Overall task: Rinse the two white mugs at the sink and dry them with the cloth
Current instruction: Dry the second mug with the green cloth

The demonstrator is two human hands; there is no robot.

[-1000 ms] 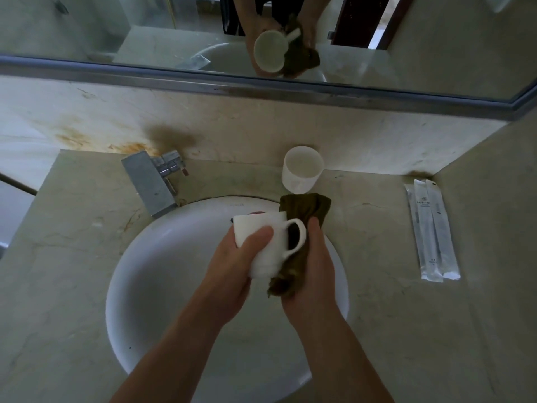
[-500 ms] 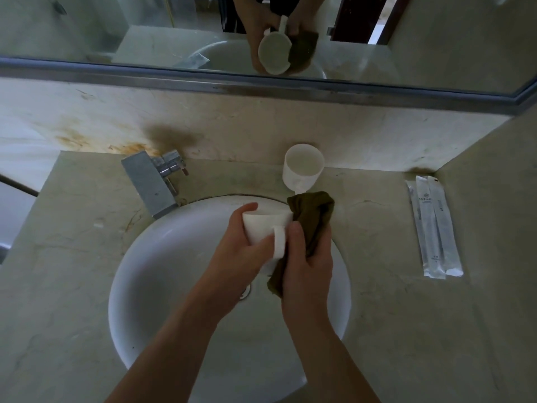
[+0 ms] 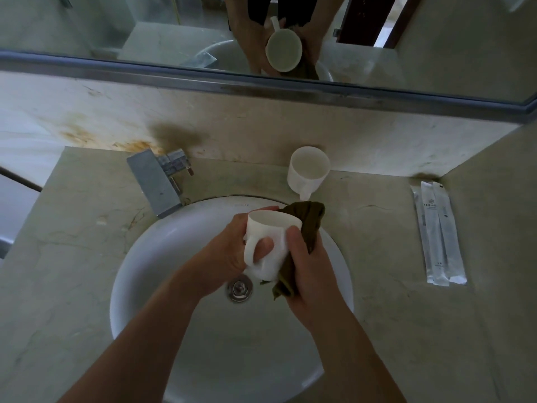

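Observation:
Over the white round sink [image 3: 151, 271] I hold a white mug [image 3: 273, 237], its mouth tilted away from me and its handle facing me on the left. My left hand [image 3: 232, 254] grips the mug, thumb through the handle. My right hand [image 3: 311, 271] grips a dark olive cloth [image 3: 305, 225] and presses it against the mug's right side. The second white mug [image 3: 308, 170] stands upright on the counter behind the sink, near the wall, its handle pointing toward me.
A square chrome tap [image 3: 157, 181] stands at the sink's back left. Two wrapped white sachets [image 3: 438, 234] lie on the counter at the right. A mirror [image 3: 174, 27] runs along the wall above. The drain [image 3: 239, 289] shows in the basin.
The mug has been turned in my hands: its handle went from the right side round to the left, facing me. The cloth stayed against the mug's right side.

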